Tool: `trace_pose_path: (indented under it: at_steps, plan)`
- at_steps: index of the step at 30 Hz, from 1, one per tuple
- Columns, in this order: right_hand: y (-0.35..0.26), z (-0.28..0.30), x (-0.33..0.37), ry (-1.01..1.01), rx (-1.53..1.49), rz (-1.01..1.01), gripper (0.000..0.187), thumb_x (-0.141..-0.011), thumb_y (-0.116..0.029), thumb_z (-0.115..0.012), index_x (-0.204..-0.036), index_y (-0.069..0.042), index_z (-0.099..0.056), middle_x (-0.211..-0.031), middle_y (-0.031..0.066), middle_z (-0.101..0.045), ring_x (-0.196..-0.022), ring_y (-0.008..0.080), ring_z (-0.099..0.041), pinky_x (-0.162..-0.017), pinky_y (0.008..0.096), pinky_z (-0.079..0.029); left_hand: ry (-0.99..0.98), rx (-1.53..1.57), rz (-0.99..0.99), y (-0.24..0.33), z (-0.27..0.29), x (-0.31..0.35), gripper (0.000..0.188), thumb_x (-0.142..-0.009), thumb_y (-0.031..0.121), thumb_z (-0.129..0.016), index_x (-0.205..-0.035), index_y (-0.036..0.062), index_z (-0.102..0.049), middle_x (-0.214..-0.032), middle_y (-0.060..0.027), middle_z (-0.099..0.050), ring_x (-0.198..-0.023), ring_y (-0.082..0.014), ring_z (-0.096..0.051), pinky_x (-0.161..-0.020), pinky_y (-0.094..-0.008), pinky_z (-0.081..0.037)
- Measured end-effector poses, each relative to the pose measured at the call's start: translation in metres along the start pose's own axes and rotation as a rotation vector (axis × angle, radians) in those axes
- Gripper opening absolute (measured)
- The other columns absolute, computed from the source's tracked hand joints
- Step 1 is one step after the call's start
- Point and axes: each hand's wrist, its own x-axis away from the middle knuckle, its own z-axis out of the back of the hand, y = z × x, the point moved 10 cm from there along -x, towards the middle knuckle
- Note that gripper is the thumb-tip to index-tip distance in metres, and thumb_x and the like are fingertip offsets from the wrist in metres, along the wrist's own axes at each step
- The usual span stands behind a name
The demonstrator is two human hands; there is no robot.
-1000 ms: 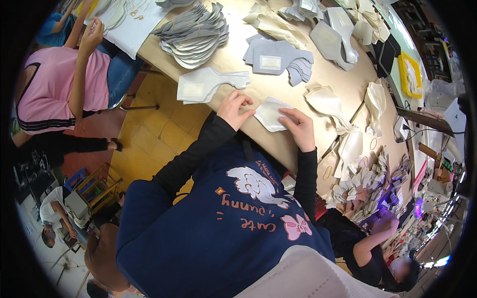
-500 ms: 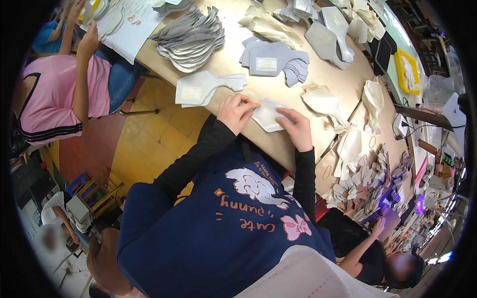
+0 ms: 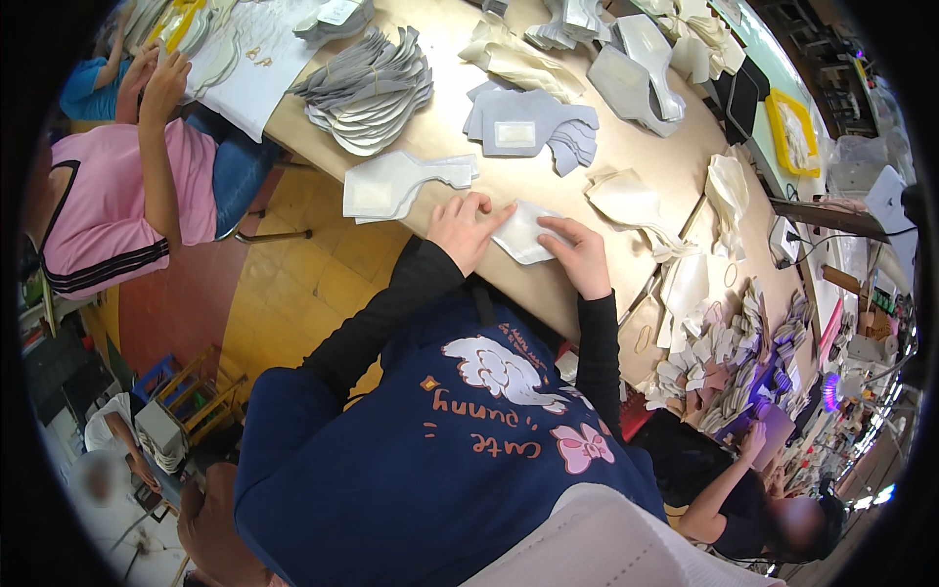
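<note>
Head view, looking down over a dark blue apron with a cartoon print (image 3: 489, 430) and black sleeves. Left hand (image 3: 462, 227) flat on the near edge of the tan worktable (image 3: 548, 284), fingers spread and pressing the left edge of a small white cut piece (image 3: 523, 233). Right hand (image 3: 581, 256) on the right side of the same piece, fingers curled over its edge; piece pinned flat between both hands, lying on the table just in from the near edge. Neither hand closed around it: contact by fingertips and palm only.

Just left of the left hand: a white bottle-shaped cut piece (image 3: 396, 184), lying flat, apart from the hand. Beyond it: a fanned stack of grey cut pieces (image 3: 372, 88). Directly beyond the hands: a pile of pale grey pieces with a white patch on top (image 3: 523, 127). To the right: cream-coloured pieces (image 3: 631, 201), loosely heaped. Far right of the table: yellow tray (image 3: 794, 132).

Across the left corner: a person in a pink top (image 3: 108, 210), seated, hands on white material. Lower right: another person in dark clothing (image 3: 724, 489), arm reaching toward small pieces.
</note>
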Motion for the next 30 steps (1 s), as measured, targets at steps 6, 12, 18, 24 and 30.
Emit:
trace_pose_path:
  at_steps: [6, 12, 18, 24, 30]
  plan:
    - [0.002, 0.001, -0.001, -0.003, -0.028, 0.000, 0.026, -0.084, -0.006, -0.071, -0.109, 0.000, -0.071, -0.103, 0.0125, -0.072, -0.097, 0.0196, -0.068, -0.089, 0.0291, -0.050, 0.041, -0.038, 0.009, 0.008, -0.001, 0.000, 0.051, -0.089, 0.026, -0.064, -0.139, 0.0336, -0.054, -0.109, -0.0029, -0.050, -0.101, -0.0223, -0.048, -0.082, -0.0408, -0.036]
    - [-0.010, 0.001, 0.001, 0.037, 0.002, 0.095, 0.025, -0.084, -0.006, -0.070, -0.108, 0.000, -0.071, -0.102, 0.0127, -0.072, -0.091, 0.0179, -0.068, -0.082, 0.0285, -0.051, 0.095, -0.100, 0.007, 0.013, 0.001, 0.001, 0.050, -0.089, 0.031, -0.063, -0.138, 0.0322, -0.055, -0.110, -0.0049, -0.049, -0.100, -0.0234, -0.047, -0.082, -0.0417, -0.035]
    - [0.009, 0.034, 0.024, 0.065, -0.050, -0.153, 0.025, -0.085, -0.004, -0.069, -0.110, 0.001, -0.070, -0.078, 0.0022, -0.065, -0.061, 0.0079, -0.055, -0.058, 0.0234, -0.047, 0.059, -0.111, 0.036, 0.014, -0.004, 0.002, 0.050, -0.089, 0.031, -0.061, -0.139, 0.0316, -0.055, -0.113, -0.0062, -0.050, -0.101, -0.0246, -0.047, -0.084, -0.0428, -0.035]
    - [0.022, 0.066, 0.042, 0.177, -0.020, -0.138, 0.033, -0.083, 0.001, -0.069, -0.116, 0.002, -0.067, -0.075, -0.0013, -0.060, -0.065, 0.0050, -0.053, -0.062, 0.0198, -0.046, 0.079, -0.119, 0.033, 0.013, -0.006, 0.003, 0.051, -0.090, 0.030, -0.060, -0.140, 0.0317, -0.054, -0.114, -0.0077, -0.049, -0.102, -0.0264, -0.046, -0.087, -0.0446, -0.034]
    - [0.023, 0.067, 0.046, 0.225, 0.007, -0.082, 0.035, -0.082, 0.002, -0.070, -0.117, 0.002, -0.067, -0.077, -0.0018, -0.060, -0.068, 0.0047, -0.053, -0.065, 0.0196, -0.045, 0.167, -0.093, 0.030, 0.025, -0.003, 0.006, 0.050, -0.087, 0.021, -0.063, -0.136, 0.0251, -0.057, -0.122, -0.0089, -0.051, -0.110, -0.0278, -0.047, -0.093, -0.0466, -0.034]
